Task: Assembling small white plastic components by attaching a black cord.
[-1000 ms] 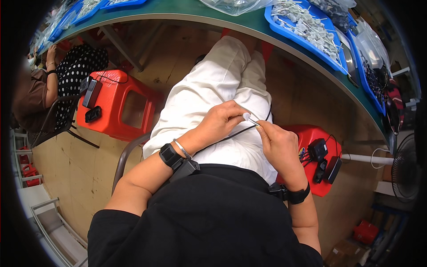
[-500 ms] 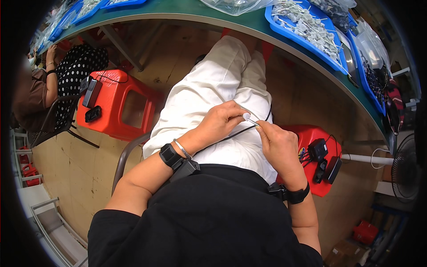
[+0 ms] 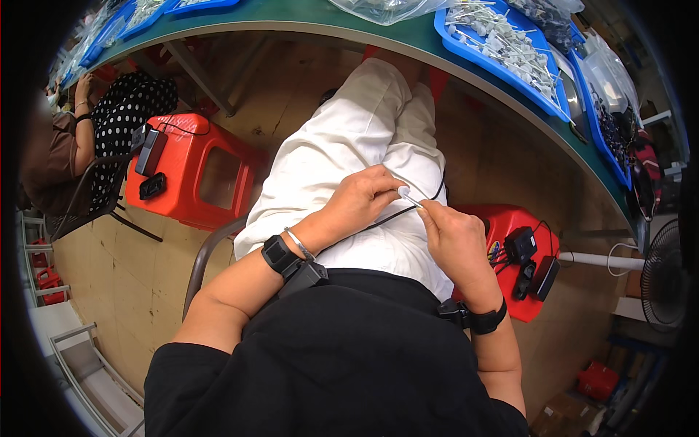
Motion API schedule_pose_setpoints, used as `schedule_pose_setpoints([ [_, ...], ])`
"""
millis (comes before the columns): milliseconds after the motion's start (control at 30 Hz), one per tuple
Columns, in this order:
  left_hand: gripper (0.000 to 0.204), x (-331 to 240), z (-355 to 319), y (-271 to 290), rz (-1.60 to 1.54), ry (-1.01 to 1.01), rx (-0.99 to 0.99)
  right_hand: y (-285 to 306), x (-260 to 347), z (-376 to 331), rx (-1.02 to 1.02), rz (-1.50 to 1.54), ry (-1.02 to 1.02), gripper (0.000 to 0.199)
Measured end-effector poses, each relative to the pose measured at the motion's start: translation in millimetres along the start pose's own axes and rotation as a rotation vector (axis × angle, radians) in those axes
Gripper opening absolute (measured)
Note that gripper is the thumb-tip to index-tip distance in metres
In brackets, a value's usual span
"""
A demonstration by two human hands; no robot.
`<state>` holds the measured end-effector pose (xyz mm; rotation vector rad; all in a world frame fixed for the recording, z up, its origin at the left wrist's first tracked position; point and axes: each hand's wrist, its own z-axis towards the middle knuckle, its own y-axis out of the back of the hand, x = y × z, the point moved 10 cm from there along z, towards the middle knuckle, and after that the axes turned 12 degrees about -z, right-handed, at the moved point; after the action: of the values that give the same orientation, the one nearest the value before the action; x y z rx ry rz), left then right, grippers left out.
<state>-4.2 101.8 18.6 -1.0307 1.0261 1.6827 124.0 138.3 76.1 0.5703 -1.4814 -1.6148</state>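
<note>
Above my lap, my left hand (image 3: 364, 194) is closed in a pinch at the pale head of a small white stick-like piece (image 3: 405, 192). From the other side, my right hand (image 3: 453, 231) pinches the thin shaft of the same piece between thumb and forefinger. The shaft slants down to the right from the rounded head, and its lower end is hidden in the right fingers. What exactly the piece is I cannot make out. Beneath both hands are white trousers (image 3: 328, 160), crossed by a black cable (image 3: 393, 217).
A green table (image 3: 306, 16) curves across the top, bearing a blue tray (image 3: 502, 71) heaped with similar white sticks. Red stools (image 3: 171, 171) with black devices stand left and right. A person (image 3: 62, 146) sits at the far left; a fan (image 3: 661, 273) stands at the right.
My right hand has shifted very slightly along the piece, with less of the shaft showing. My left hand keeps its pinch in the same place.
</note>
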Motion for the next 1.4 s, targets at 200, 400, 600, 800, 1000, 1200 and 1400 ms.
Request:
schedule_pose_setpoints([
  [200,0.014,2.0,0.7,3.8,0.024,-0.019,-0.055,-15.5,-7.9,-3.4,0.184,0.134,-0.105,0.018],
  [400,0.017,22.0,0.4,1.4,-0.185,0.178,-0.023,-11.2,-17.8,-3.2,0.186,0.345,-0.224,0.020],
  [600,0.022,24.8,-0.2,-5.1,-0.281,0.249,0.039,-20.0,-27.4,-4.4,0.214,0.401,-0.258,0.021],
  [800,0.022,17.1,0.0,-6.1,-0.237,0.216,0.070,-27.3,-27.3,-4.8,0.242,0.441,-0.250,0.022],
  [1000,0.021,11.7,0.8,-6.8,-0.197,0.136,0.070,-38.9,-28.6,-6.8,0.307,0.539,-0.272,0.025],
  [1200,0.020,10.0,1.5,-7.4,-0.147,0.119,0.080,-50.7,-30.6,-10.4,0.399,0.688,-0.358,0.030],
  [1400,0.021,14.2,1.1,-9.1,-0.158,0.153,0.099,-60.8,-32.1,-11.8,0.466,0.792,-0.391,0.031],
])
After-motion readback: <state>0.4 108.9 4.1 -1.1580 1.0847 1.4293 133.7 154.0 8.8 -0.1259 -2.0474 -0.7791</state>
